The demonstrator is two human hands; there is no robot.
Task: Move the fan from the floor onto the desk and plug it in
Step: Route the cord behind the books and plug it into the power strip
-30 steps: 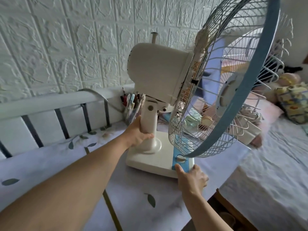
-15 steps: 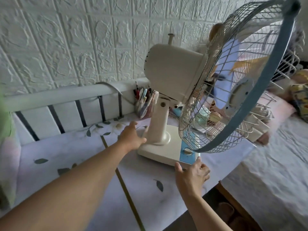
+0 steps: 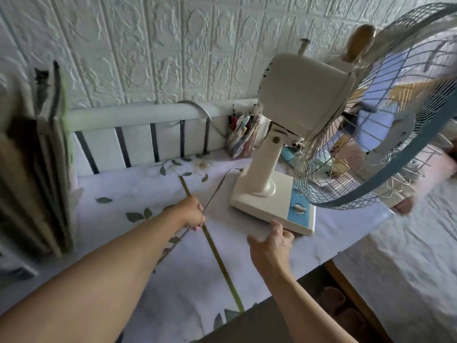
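Observation:
A cream fan (image 3: 296,100) with a blue-rimmed wire cage stands upright on the desk (image 3: 148,243), which is covered by a white cloth with leaf prints. Its square base (image 3: 262,204) carries a blue control panel with a knob. A thin dark cord (image 3: 220,184) runs from the back of the base to my left hand (image 3: 191,214), which is closed around it to the left of the fan. My right hand (image 3: 270,246) rests with spread fingers against the near edge of the base. The plug is not visible.
A pen holder (image 3: 243,137) full of pens stands behind the fan by a white slatted rail (image 3: 138,117). A stack of books or folders (image 3: 32,169) stands at the left. A bed (image 3: 408,256) with a white sheet lies to the right.
My left hand has left the fan's stem, moved back toward me and closed on the cord. My right hand stays at the base's near edge. The view has shifted left.

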